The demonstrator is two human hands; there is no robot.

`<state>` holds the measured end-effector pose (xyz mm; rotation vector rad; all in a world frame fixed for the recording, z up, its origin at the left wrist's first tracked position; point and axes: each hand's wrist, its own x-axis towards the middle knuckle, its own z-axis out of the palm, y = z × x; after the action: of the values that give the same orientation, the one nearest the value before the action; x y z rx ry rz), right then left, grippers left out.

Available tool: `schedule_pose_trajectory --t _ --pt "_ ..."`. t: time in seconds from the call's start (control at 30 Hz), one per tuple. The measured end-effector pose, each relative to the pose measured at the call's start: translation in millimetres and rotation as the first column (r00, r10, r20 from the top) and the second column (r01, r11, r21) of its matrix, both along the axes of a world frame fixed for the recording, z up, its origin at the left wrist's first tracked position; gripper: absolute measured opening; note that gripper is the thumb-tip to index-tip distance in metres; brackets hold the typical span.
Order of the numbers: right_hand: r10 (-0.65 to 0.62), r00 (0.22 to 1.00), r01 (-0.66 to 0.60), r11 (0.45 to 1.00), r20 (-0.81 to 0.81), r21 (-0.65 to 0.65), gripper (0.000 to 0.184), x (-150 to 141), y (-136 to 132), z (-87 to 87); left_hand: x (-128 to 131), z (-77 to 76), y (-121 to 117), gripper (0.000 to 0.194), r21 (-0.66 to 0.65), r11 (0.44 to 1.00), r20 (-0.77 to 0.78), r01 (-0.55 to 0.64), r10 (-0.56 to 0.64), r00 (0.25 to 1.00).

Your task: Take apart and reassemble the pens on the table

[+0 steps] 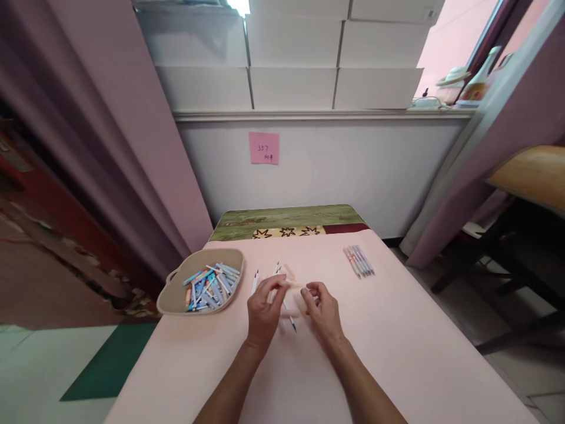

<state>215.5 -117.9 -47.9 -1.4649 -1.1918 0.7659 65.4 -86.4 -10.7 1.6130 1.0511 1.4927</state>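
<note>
My left hand (265,309) is closed in a pinch, with a small pale piece at its fingertips that is too blurred to name. Close by on the right, my right hand (324,312) has thumb and fingers pressed together; whatever they hold cannot be made out. Thin white pen refills (255,281) with dark tips lie around and under the left hand. Another dark tip (293,324) pokes out below, between the hands. A pale pink, see-through pen part (289,271) lies just beyond the fingers. Other pale parts between the hands are faint against the pink cloth.
At the left stands a beige basket (238,259) filled with blue, white and orange pen parts. Several pens (359,261) lie side by side at the right. Pink cloth (397,341) covers the table up to a patterned strip (286,224). White boxes (291,88) are stacked behind.
</note>
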Motion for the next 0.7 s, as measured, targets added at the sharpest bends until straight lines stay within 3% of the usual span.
schedule_pose_trajectory --t 0.07,0.13,0.2,0.23,0.3,0.37,0.4,0.47,0.57,0.7 --pt "0.104 0.974 -0.117 0.992 -0.203 -0.053 0.045 0.4 0.1 0.5 -5.7 2.1 -6.5 0.022 0.281 0.948 -0.343 0.146 -0.043 0.938" --pt "0.249 0.886 -0.298 0.952 -0.392 -0.068 0.048 -1.7 -1.3 0.9 -9.0 0.8 -10.5 0.029 0.43 0.841 -0.58 0.329 -0.022 0.814" --pt "0.34 0.803 -0.412 0.91 -0.49 -0.043 0.046 -3.8 -2.8 1.5 -8.3 -2.3 -12.2 0.036 0.517 0.739 -0.686 0.432 0.054 0.726" --pt "0.359 0.799 -0.427 0.904 -0.483 -0.034 0.046 -3.5 -2.7 2.3 -6.8 -3.9 -12.6 0.04 0.55 0.703 -0.704 0.451 0.1 0.703" --pt "0.307 0.903 -0.345 0.935 -0.301 -0.08 0.048 3.3 0.7 5.1 -3.2 -6.9 -14.2 0.047 0.598 0.677 -0.702 0.429 0.183 0.688" --pt "0.172 0.985 -0.171 0.973 -0.008 -0.154 0.051 21.5 9.6 10.1 -1.8 -10.8 -18.8 0.052 0.598 0.705 -0.694 0.381 0.217 0.687" --pt "0.095 0.985 -0.067 0.98 0.142 -0.186 0.051 35.1 16.1 13.3 -2.8 -13.9 -22.6 0.055 0.585 0.725 -0.69 0.362 0.212 0.692" --pt "-0.01 0.959 0.071 0.976 0.283 -0.208 0.044 67.8 32.1 20.0 -8.8 -23.3 -31.9 0.056 0.549 0.757 -0.691 0.355 0.172 0.703" --pt "-0.132 0.851 0.28 0.933 0.508 -0.226 0.03 114.7 58.1 26.7 -22.6 -45.5 -44.9 0.046 0.506 0.778 -0.706 0.372 0.125 0.697" --pt "-0.125 0.712 0.41 0.873 0.691 -0.264 0.023 143.2 83.9 23.5 -34.8 -75.7 -49.7 0.039 0.535 0.764 -0.674 0.361 0.128 0.727"
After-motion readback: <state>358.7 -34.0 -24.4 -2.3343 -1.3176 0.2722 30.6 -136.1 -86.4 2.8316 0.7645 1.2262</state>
